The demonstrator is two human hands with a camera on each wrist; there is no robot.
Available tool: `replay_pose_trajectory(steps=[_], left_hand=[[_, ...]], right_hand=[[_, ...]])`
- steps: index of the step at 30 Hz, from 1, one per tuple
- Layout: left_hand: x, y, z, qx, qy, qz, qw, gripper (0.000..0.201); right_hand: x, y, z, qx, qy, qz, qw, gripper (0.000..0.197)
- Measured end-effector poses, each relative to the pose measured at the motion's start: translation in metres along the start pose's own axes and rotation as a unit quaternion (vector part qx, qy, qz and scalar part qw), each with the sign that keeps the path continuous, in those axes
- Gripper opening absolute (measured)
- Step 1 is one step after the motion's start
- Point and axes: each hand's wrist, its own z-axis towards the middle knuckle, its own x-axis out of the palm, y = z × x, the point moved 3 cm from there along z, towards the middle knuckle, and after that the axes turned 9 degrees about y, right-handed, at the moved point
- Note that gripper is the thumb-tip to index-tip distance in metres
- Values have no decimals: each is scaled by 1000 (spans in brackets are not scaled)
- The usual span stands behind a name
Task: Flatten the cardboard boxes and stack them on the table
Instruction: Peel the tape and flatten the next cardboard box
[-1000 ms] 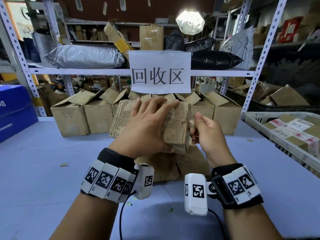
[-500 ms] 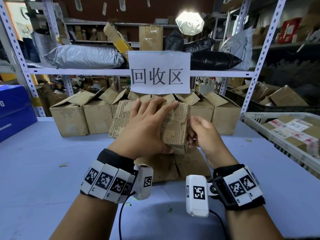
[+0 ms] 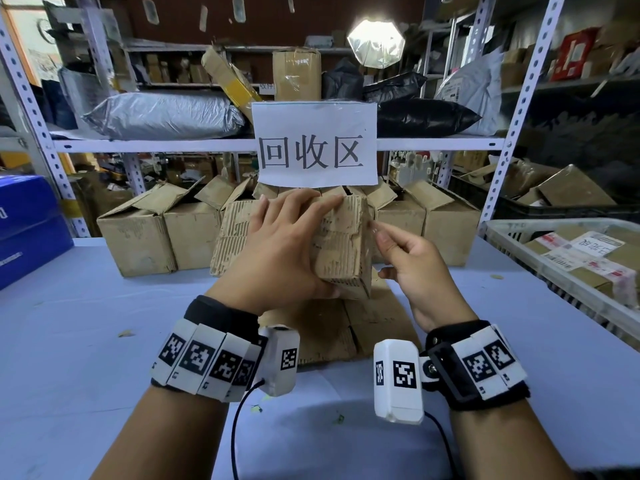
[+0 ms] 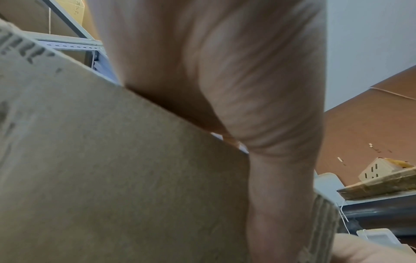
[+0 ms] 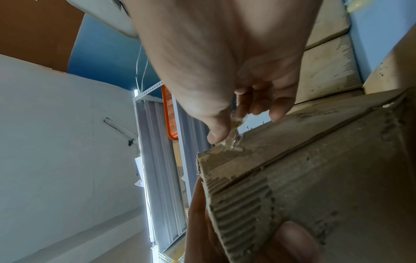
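A small worn cardboard box [image 3: 343, 247] with stripped, ribbed faces is held up above the table. My left hand [image 3: 284, 251] grips it from the near side, fingers spread over its top and thumb under it; the left wrist view is filled by the palm and the box [image 4: 112, 169]. My right hand [image 3: 405, 258] is at the box's right end, thumb and fingers pinching a strip of clear tape [image 5: 233, 140] that still clings to the box [image 5: 315, 178] at its edge. Flattened cardboard [image 3: 346, 327] lies on the table under the hands.
A row of open-topped cardboard boxes [image 3: 166, 233] stands at the back of the blue table [image 3: 86, 358], under a shelf with a paper sign [image 3: 315, 143]. A white crate of parcels [image 3: 571, 258] sits at the right, a blue box [image 3: 24, 226] at the left.
My right hand closed in on the box's right end, then drew back to the right with the tape strip pinched. The left hand and box barely moved.
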Motion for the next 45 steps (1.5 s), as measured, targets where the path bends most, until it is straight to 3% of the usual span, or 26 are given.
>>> replay_pose_trajectory(steps=[4,14,20,23,26,32,36,40,43,45], left_hand=[[1,0,0,1,-1,2,1000,124],[0,3,2,1,-12,-3,1000,126],[0,7,1,-6,-12,-7,1000,124],[0,8,1,-10,-14,-8,1000,124],[0,8,0,-12,-16,-10,1000,125],[1,8,0,-8,-21,-7,1000,124],[0,7,-1,-6,-21,-7,1000,124],[0,6,-4,-4,-18,-8,1000,125],[-2,7,-7,-4,-19,-13,1000,124],[-4,9,-9,-2,-20,-15,1000,124]], right_hand=[[-3,-1,3,-7,-35,-1,999,34],[-7,-9,5,2,-46,48,998,22],[-8,-12,6,5,-55,71,996,2],[-6,-14,4,-1,-63,79,995,8],[-4,-14,2,0,-62,81,995,34],[-8,-14,0,9,-78,68,995,31],[-31,-13,3,15,-150,-36,988,25],[-65,-17,28,107,-127,-110,980,24],[-94,-17,53,163,-91,-258,948,16],[-109,-20,69,202,-46,-369,906,11]])
